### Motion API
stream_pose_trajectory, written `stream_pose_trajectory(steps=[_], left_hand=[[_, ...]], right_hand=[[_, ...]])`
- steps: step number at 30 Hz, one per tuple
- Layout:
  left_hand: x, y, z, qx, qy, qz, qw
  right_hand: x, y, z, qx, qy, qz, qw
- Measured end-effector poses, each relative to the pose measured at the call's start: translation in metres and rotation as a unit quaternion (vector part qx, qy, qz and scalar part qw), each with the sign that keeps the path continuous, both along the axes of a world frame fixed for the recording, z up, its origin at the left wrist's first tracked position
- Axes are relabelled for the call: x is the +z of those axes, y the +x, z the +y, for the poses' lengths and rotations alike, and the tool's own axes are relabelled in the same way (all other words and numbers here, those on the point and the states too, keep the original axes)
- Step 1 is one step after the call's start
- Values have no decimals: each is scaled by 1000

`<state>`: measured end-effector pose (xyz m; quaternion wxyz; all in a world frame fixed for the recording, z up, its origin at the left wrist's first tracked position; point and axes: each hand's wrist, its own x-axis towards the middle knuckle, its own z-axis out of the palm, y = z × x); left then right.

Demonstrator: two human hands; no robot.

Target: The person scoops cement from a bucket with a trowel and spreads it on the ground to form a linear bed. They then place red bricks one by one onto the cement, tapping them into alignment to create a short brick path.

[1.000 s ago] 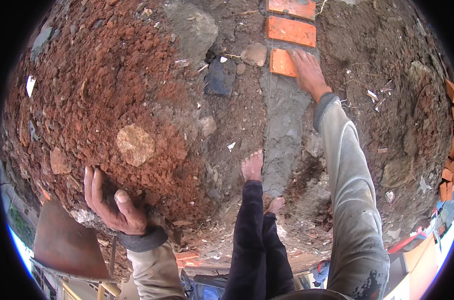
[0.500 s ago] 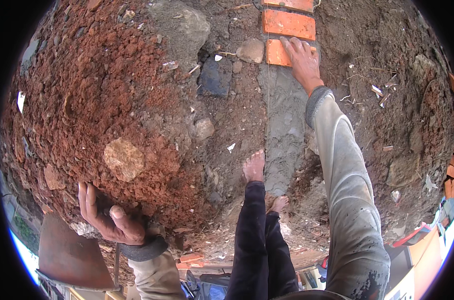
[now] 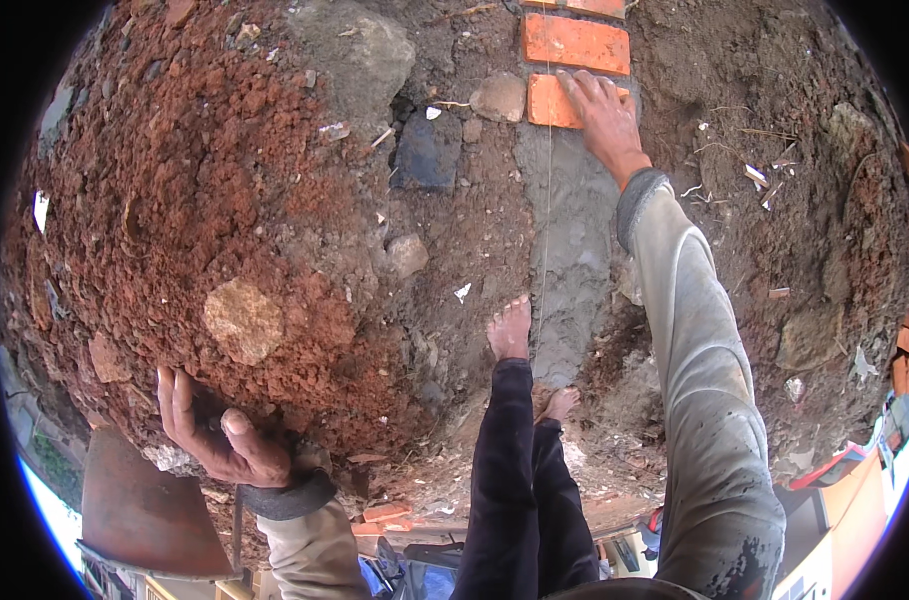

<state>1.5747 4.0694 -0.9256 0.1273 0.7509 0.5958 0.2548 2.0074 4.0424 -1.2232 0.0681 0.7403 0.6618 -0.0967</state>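
Observation:
My right hand [image 3: 605, 120] grips the nearest orange brick [image 3: 550, 100] from above, fingers curled over its top. It lies at the far end of a strip of wet grey mortar [image 3: 573, 240], below another orange brick [image 3: 575, 45] in the same row. A thin string [image 3: 546, 260] runs along the strip. My left hand [image 3: 220, 430] is at lower left over the reddish soil, with curved fingers apart and nothing visible in it. My bare feet [image 3: 510, 328] are beside and at the near end of the strip.
Loose red soil covers the left side, with a pale rock [image 3: 243, 320]. A dark slab [image 3: 425, 150] and stones lie left of the strip. A rusty metal wheelbarrow [image 3: 150, 510] is at lower left, stacked bricks [image 3: 903, 370] at the right rim, buildings along the bottom edge.
My right hand has moved up with the brick, closer to the row, and its fingers now lie further over the top. My left hand appears slightly lower in the picture.

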Motion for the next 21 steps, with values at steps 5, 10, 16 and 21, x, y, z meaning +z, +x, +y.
stream_pose_trajectory(steps=[5, 10, 16, 21], left_hand=[[0, 1, -1, 5, -1, 13, 1000], [-1, 2, -1, 4, 7, 7, 1000], [0, 3, 0, 0, 4, 22, 1000], [-1, 2, -1, 11, 8, -1, 1000]], right_hand=[[-2, 0, -2, 8, 14, 12, 1000], [-4, 3, -2, 9, 15, -8, 1000], [-7, 5, -4, 16, 15, -22, 1000], [-2, 6, -1, 25, 15, -30, 999]])
